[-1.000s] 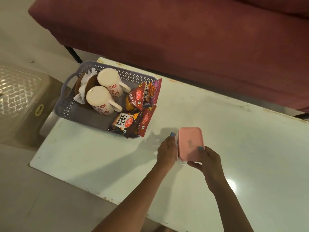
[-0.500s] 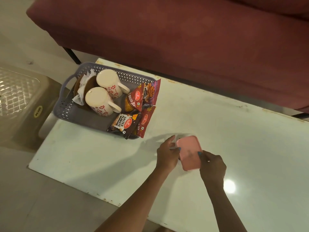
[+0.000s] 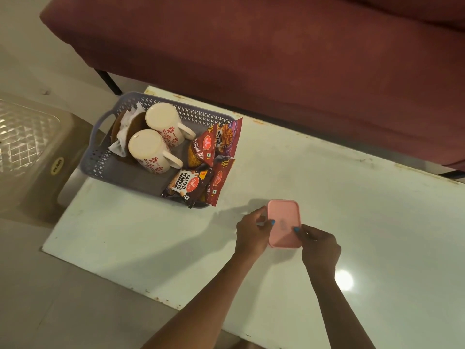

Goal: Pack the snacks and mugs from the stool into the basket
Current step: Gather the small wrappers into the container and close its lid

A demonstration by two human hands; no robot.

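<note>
A grey perforated basket point(image 3: 100, 157) stands on the left end of the white table point(image 3: 352, 222). Inside it two white mugs with red flowers point(image 3: 153, 149) point(image 3: 163, 122) stand upside down, beside several red and dark snack packets point(image 3: 214, 147), one marked salted peanuts point(image 3: 185, 183). A brown plate with white paper point(image 3: 123, 132) leans at the basket's left side. To the right of the basket, my left hand point(image 3: 251, 234) and my right hand point(image 3: 319, 245) both grip a pink lidded box point(image 3: 284, 222) just above the table.
A beige plastic stool point(image 3: 27, 152) with a lattice top stands on the floor left of the table. A dark red sofa point(image 3: 276, 59) runs along the table's far edge. A lamp reflection point(image 3: 343, 280) shines on the table near my right forearm.
The pink box tilted and dipped toward me half a second ago, and now sits flatter between both hands. The basket's contents have not moved.
</note>
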